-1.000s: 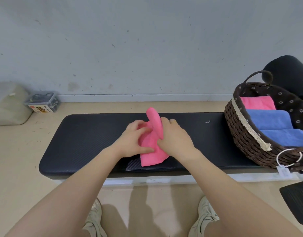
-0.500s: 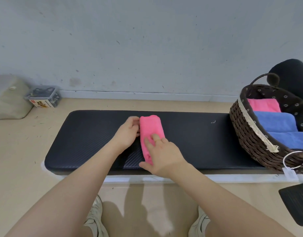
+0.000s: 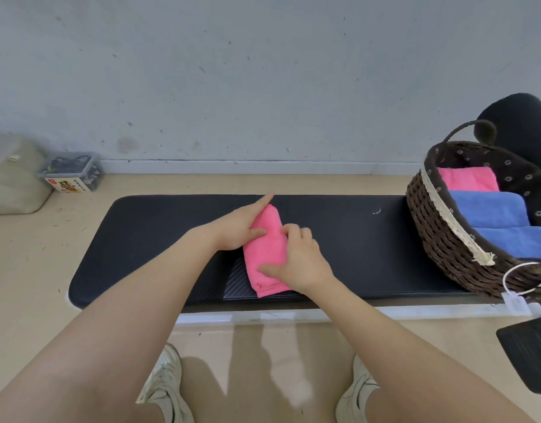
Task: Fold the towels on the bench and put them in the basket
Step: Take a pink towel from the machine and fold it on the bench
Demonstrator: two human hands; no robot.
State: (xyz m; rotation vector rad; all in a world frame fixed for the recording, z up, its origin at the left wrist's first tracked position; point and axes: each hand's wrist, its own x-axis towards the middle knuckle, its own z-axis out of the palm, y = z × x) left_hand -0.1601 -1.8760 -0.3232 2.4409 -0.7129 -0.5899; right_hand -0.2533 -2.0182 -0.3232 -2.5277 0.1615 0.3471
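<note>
The folded pink towel (image 3: 266, 254) lies near the middle of the black bench (image 3: 171, 239), between my hands. My left hand (image 3: 238, 227) lies flat along its left edge, fingers straight, thumb resting on the cloth. My right hand (image 3: 296, 261) rests on the right side, fingers curled over the fold, thumb pressing near the front end. The basket (image 3: 440, 239) stands well apart at the right end of the bench, holding folded pink and blue towels.
</note>
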